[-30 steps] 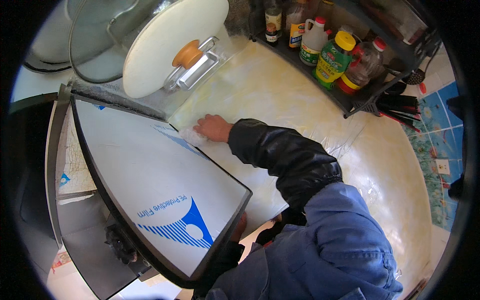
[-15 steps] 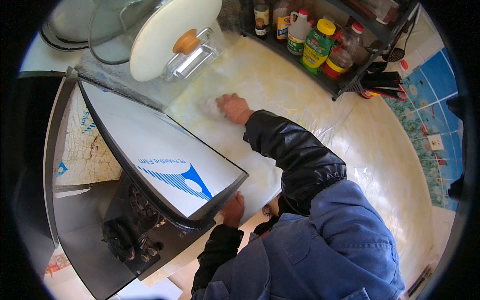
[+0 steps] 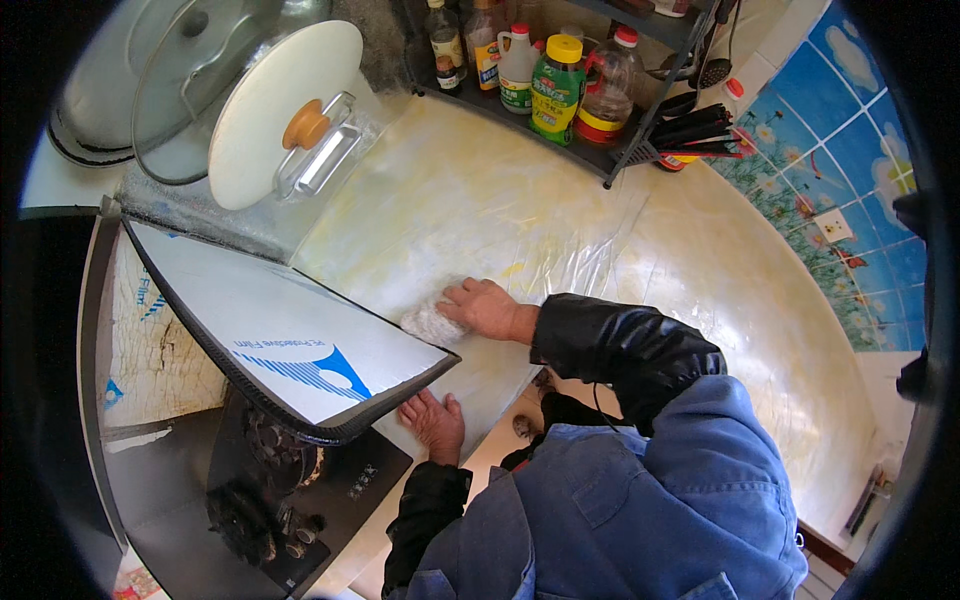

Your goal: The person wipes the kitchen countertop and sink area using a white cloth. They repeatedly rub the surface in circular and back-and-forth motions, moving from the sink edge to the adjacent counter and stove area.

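Gripping: right hand (image 3: 485, 312), fingers clamped on white cloth (image 3: 430, 323).
Cloth: beneath and left of those fingers, on worktop (image 3: 470, 190).
Left hand (image 3: 437, 425): thumb and fingers apart, just beside panel (image 3: 265, 300).
Yellow-capped bottle (image 3: 556, 95): well beyond right fingers.

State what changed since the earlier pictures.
The right hand moved the crumpled white cloth toward the person, beside the near corner of the white film-covered panel. More black stove shows; the left hand is more visible. The cloth stays held; the round white lid stays put.
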`<action>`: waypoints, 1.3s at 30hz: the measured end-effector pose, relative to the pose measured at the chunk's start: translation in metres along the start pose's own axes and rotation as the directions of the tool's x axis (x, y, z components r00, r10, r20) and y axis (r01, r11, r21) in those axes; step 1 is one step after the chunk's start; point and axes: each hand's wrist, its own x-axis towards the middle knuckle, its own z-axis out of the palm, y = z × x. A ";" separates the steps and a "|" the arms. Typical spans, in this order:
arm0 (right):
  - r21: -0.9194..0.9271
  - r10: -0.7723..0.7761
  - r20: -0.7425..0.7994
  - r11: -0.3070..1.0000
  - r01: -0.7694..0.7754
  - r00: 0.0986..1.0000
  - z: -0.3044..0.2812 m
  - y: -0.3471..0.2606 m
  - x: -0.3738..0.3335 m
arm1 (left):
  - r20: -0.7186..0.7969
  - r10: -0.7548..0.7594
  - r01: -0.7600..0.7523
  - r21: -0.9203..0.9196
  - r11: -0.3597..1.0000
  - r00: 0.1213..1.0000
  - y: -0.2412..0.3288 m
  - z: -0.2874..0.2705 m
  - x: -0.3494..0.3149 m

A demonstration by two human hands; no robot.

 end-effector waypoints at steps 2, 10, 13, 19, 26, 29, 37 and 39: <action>-0.038 -0.001 0.032 0.999 0.002 0.999 -0.008 0.013 -0.013 | 0.015 -0.008 0.008 0.003 1.000 1.000 0.001 -0.001 0.000; -0.150 0.566 0.002 0.815 -0.559 0.824 -0.044 0.148 0.033 | 0.079 -0.036 0.036 0.004 0.999 0.996 0.007 -0.012 0.001; -0.130 0.678 -0.064 0.722 -0.680 0.732 -0.047 0.173 0.067 | 0.144 -0.061 0.067 -0.038 0.997 0.988 0.010 -0.017 0.000; -0.060 0.474 -0.021 0.878 -0.474 0.880 -0.013 0.128 0.084 | 0.104 -0.055 0.053 0.024 0.998 0.993 0.008 -0.010 0.002; -0.040 0.281 0.039 0.959 -0.279 0.959 -0.034 0.052 -0.032 | -0.147 0.104 -0.099 0.040 0.994 0.984 0.003 -0.007 -0.001; -0.115 0.436 0.034 0.896 -0.430 0.899 -0.057 0.055 -0.094 | -0.184 0.104 -0.097 0.047 0.994 0.977 0.003 -0.010 -0.002; -0.244 0.822 -0.076 0.534 -0.810 0.565 -0.090 0.029 -0.179 | -0.256 0.079 -0.075 0.027 0.997 0.963 -0.002 0.001 -0.005; -0.205 0.755 -0.030 0.637 -0.743 0.655 -0.067 -0.010 -0.161 | -0.254 0.065 -0.062 0.018 0.998 0.965 -0.003 0.004 -0.005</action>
